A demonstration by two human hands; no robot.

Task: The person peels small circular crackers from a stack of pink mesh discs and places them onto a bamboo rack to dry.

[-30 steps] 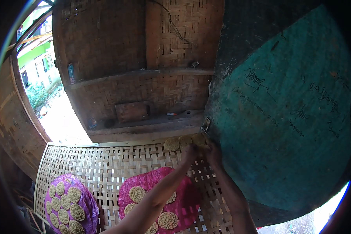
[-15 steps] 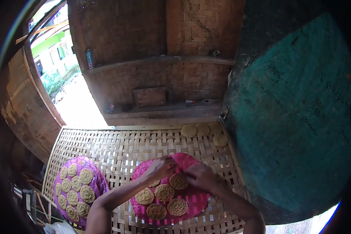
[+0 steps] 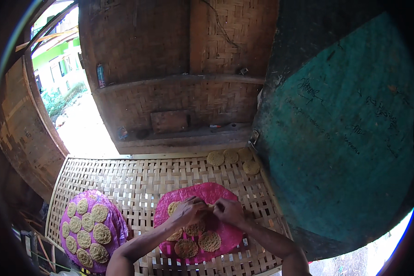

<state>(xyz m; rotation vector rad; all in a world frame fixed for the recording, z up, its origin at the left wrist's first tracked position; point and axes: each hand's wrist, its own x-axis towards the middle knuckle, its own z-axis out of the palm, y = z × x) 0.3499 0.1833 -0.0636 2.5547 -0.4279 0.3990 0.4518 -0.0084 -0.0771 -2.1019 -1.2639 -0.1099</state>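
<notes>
A pink plastic sheet [image 3: 230, 193] lies on a woven bamboo tray, bearing several flat, round, tan dough discs [image 3: 209, 241]. Over its middle my left hand [image 3: 192, 211] and my right hand [image 3: 230, 212] are close together, fingers closed in a pinch. A thin tan edge shows between the fingertips; it looks like one disc held by both hands, mostly hidden by them. My left hand and wrist cover parts of the discs beneath. To the left, a purple-pink plastic sheet [image 3: 116, 216] carries several more discs [image 3: 101, 233].
The woven bamboo tray [image 3: 142, 184] spans the work area. Several loose discs [image 3: 215, 158] sit at its far right corner. Behind stands a woven wall with a wooden ledge [image 3: 184, 143]; a green board [image 3: 336, 138] rises along the right. A bright doorway opens at left.
My hands have come together, and a disc that lay flat under my right hand now appears lifted between them. The view has shifted slightly.
</notes>
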